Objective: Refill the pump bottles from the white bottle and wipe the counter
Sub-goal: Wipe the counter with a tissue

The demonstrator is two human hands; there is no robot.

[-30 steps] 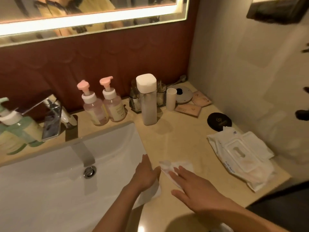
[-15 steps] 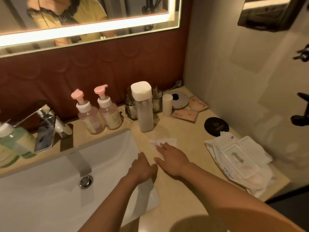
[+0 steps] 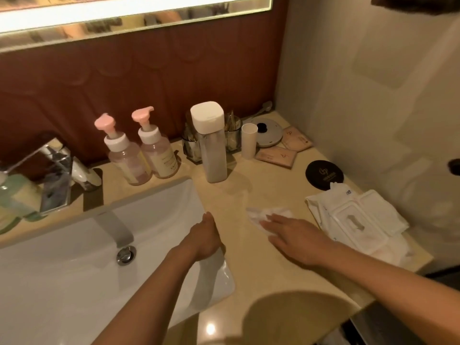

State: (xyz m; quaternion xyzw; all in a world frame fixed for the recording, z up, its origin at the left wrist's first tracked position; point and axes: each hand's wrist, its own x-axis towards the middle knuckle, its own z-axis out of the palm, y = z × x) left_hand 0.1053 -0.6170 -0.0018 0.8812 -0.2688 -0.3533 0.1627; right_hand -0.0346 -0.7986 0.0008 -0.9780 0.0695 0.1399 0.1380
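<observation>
Head view, and it's the only one we've got, looking down at a bathroom counter (image 3: pixel 271 190) in warm light. Our right hand (image 3: pixel 291 239) sits centre-right of the frame, flat, fingers straight, with the fingertips pressing a crumpled white wipe (image 3: pixel 267 213) onto the counter top. It's not gripping the wipe, just palm-down on top of it. Our left hand (image 3: pixel 205 239) is just left of that, resting on the right rim of the white sink (image 3: pixel 74 282). Its fingers are together and relaxed and it isn't holding anything.

The white bottle (image 3: pixel 212 148) stands upright above the hands, at centre frame, with its square white cap on. It's on the counter, near the sink's back right corner and well apart from both hands. To its left the two pump bottles (image 3: pixel 127 155) (image 3: pixel 158 150) stand side by side against the dark red wall, touching or nearly so, both with pink pump heads on.

Right side of the frame: a pack of wet wipes (image 3: pixel 356 220) lies flat with its lid flipped open, just beside our right hand. A round black disc (image 3: pixel 323 174) sits above it. A small white cup (image 3: pixel 249 140) stands just right of the white bottle. At far left are the chrome faucet (image 3: pixel 54 168) and a greenish bottle (image 3: pixel 12 192), which is partly cut off.
</observation>
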